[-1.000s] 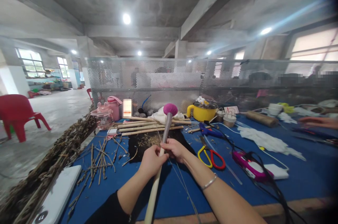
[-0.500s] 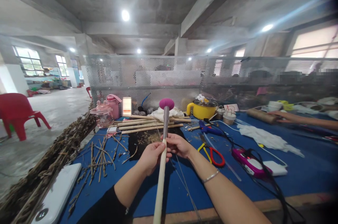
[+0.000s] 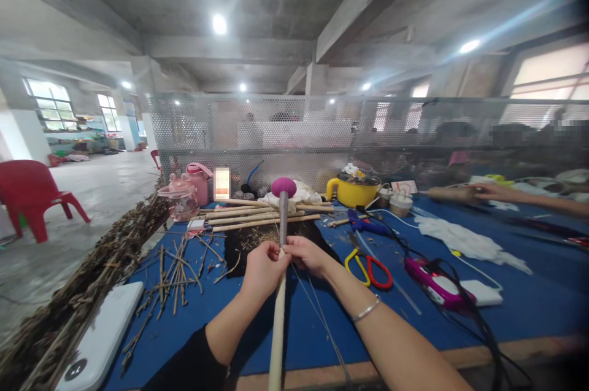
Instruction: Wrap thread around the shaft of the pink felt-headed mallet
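A pale wooden stick (image 3: 277, 323) points away from me over the table's middle. Its far part is wrapped in grey (image 3: 283, 222), and a round purple head (image 3: 284, 186) sits on the tip. My left hand (image 3: 263, 269) is closed around the stick from the left, thumb near the grey wrap's lower end. From the right, my right hand (image 3: 307, 255) pinches at the same spot; some fingertips are hidden behind the stick. Thin wires (image 3: 321, 317) run from below my right hand towards the table's front edge.
Dry twigs (image 3: 172, 274) and a white phone (image 3: 103, 336) lie left. Wooden sticks (image 3: 257, 218) lie behind, beside a yellow pot (image 3: 356, 190). Right are scissors (image 3: 380, 273), a blue glue gun (image 3: 365, 223) and a purple device (image 3: 437, 283). Another person's hand (image 3: 497, 193) touches a brown roll (image 3: 453, 195).
The stick's purple head has shifted slightly left and down. My hands have come closer together at the lower end of the grey wrap. The other person's hand has moved a little left.
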Action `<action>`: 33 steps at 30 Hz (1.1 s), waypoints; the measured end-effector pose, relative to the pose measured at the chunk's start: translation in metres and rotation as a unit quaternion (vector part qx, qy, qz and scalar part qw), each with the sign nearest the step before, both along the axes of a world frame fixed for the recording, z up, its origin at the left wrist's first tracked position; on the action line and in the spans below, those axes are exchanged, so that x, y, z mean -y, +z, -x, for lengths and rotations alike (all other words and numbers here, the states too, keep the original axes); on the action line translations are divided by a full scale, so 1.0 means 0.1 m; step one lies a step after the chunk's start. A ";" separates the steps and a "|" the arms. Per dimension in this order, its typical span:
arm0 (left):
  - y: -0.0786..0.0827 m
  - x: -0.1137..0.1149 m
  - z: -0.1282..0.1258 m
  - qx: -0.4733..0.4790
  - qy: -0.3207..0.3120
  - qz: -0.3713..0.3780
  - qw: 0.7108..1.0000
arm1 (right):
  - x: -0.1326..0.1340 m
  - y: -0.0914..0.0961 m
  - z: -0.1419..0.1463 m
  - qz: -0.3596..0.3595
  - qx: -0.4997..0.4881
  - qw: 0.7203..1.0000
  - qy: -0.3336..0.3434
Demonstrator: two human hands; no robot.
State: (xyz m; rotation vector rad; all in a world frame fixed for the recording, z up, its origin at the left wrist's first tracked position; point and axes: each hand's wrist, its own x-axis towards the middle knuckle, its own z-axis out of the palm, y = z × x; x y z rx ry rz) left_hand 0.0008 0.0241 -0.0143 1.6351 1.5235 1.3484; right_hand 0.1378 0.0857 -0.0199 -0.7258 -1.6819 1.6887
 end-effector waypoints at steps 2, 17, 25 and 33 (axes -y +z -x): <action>0.00 -0.01 0.01 0.009 0.000 -0.007 1.000 | 0.01 0.00 -0.01 0.019 -0.004 1.000 0.003; -0.04 -0.05 -0.07 0.346 -0.087 0.124 0.926 | 0.06 0.01 0.11 0.096 -0.041 0.994 -0.040; 0.17 0.01 -0.03 0.481 -0.125 0.317 0.808 | 0.11 0.02 0.16 0.058 -0.058 0.995 -0.050; 0.15 0.01 -0.08 0.452 -0.094 0.283 0.840 | 0.09 0.05 0.15 0.060 -0.044 0.997 -0.025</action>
